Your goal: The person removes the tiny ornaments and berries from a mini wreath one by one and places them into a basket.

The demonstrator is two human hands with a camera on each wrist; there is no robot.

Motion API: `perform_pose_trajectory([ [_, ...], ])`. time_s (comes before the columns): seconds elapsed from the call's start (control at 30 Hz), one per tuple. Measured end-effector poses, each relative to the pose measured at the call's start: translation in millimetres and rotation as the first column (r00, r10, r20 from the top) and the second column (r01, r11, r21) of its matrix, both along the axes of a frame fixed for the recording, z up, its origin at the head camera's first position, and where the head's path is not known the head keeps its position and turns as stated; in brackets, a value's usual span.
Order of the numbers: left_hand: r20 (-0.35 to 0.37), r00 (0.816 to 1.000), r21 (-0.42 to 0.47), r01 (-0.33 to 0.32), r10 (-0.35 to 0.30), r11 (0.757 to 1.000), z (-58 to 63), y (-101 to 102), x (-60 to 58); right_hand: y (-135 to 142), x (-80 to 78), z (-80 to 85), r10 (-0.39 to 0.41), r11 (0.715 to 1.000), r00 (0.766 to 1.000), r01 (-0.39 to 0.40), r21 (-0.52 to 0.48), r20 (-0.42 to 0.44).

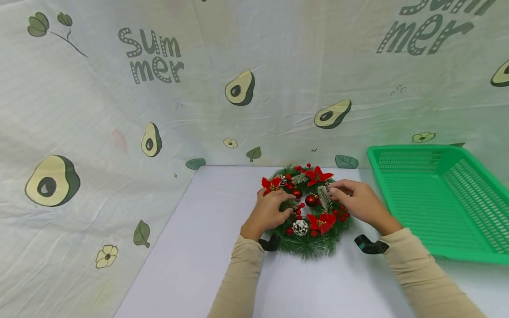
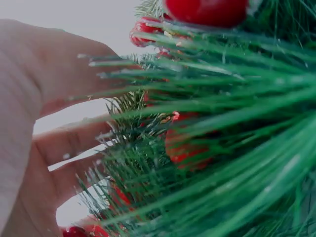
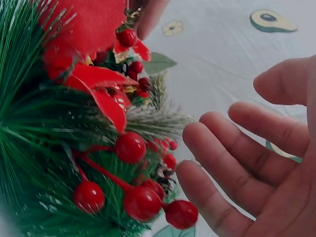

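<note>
The Christmas wreath [image 1: 307,247] looks light, springy; best held left and right. Left hand [image 1: 270,210] spreads over it; right hand [image 1: 361,201], loosely splayed, looks empty.

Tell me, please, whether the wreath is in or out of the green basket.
Out: the wreath rests on the white table, left of the green basket.

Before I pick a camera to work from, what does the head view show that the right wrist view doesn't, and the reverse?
Only the head view: the perforated green plastic basket, grey "summer" lettering and long beige sleeves.

Only the right wrist view: the palm side of the right hand and thin red stems joining glossy round red berries.

Both: the round green artificial-pine wreath, its red fabric flowers, the berries, the right hand and the pale avocado-print cloth.
</note>
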State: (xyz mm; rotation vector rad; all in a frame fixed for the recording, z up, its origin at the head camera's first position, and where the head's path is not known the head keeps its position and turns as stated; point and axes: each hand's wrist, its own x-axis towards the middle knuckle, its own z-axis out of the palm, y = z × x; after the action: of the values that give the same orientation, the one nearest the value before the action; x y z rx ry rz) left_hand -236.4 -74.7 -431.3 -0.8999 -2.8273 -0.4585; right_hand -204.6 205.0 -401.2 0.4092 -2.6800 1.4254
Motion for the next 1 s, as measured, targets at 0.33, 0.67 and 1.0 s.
perform_pose_trajectory([
  [0.33, -0.023, 1.0, 0.004, -0.014, 0.014, 1.0, -2.4, 1, -2.3, -15, -7.2, -6.1, -0.006, 0.999, 1.0, 0.005, -0.052, -0.007],
  [0.67, -0.046, 0.999, 0.104, -0.004, 0.009, 0.995, -4.3, -6, -6.2, -32, -13.4, -7.2, 0.02, 0.994, 1.0, -0.019, -0.109, 0.007],
  [1.0, -0.047, 0.997, 0.357, 0.067, -0.053, 0.932, -12.0, -16, -16.2, -46, -19.7, -7.3, 0.046, 0.987, 0.998, -0.04, -0.158, 0.037],
])
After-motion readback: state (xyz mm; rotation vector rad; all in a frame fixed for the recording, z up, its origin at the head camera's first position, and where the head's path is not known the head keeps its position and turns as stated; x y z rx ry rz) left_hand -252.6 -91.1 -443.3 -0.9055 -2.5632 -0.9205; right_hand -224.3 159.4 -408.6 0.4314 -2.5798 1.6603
